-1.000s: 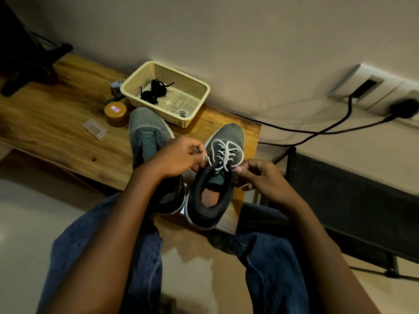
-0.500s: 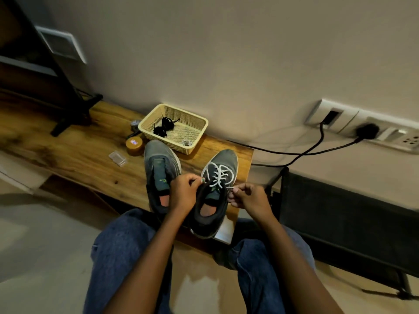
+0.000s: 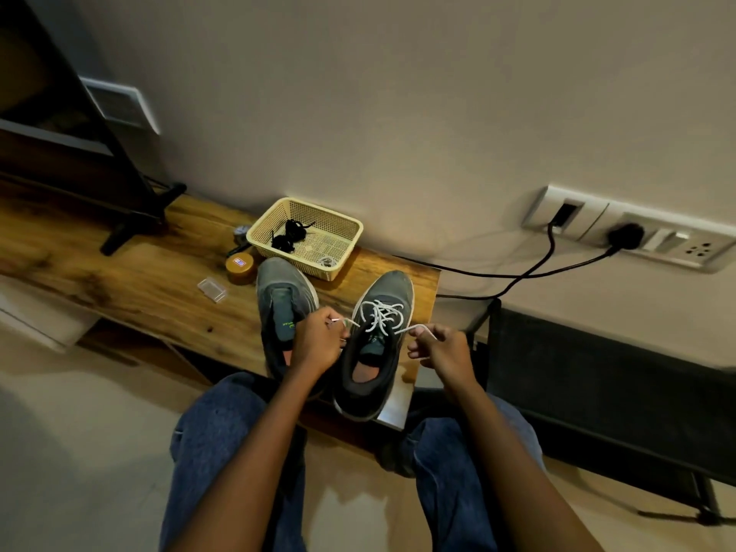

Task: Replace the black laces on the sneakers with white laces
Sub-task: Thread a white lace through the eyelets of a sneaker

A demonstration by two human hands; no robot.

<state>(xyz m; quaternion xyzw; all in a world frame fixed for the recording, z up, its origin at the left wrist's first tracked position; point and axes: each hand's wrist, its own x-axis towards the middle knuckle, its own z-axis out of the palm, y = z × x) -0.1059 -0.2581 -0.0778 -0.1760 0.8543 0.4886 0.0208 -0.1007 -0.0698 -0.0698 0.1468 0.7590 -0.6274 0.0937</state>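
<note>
Two grey sneakers stand toes-away on the wooden shelf [image 3: 131,272]. The right sneaker [image 3: 378,344] carries a white lace [image 3: 381,314] criss-crossed through its eyelets. My left hand [image 3: 318,342] pinches one free end of that lace at the shoe's left side. My right hand [image 3: 438,348] pinches the other end at the shoe's right side, and both ends are drawn outward. The left sneaker [image 3: 283,300] shows no lace, and my left hand hides its heel. A tangle of black laces [image 3: 288,235] lies in the cream basket [image 3: 350,233].
A round amber jar [image 3: 239,268] and a small clear plastic case [image 3: 212,289] sit left of the sneakers. A black stand foot [image 3: 135,221] rests farther left. Black cables [image 3: 537,268] run from wall sockets to the right. My knees in jeans are below.
Both hands have drawn the white lace ends farther apart, away from the right sneaker. The camera has tilted up and back, showing more wall.
</note>
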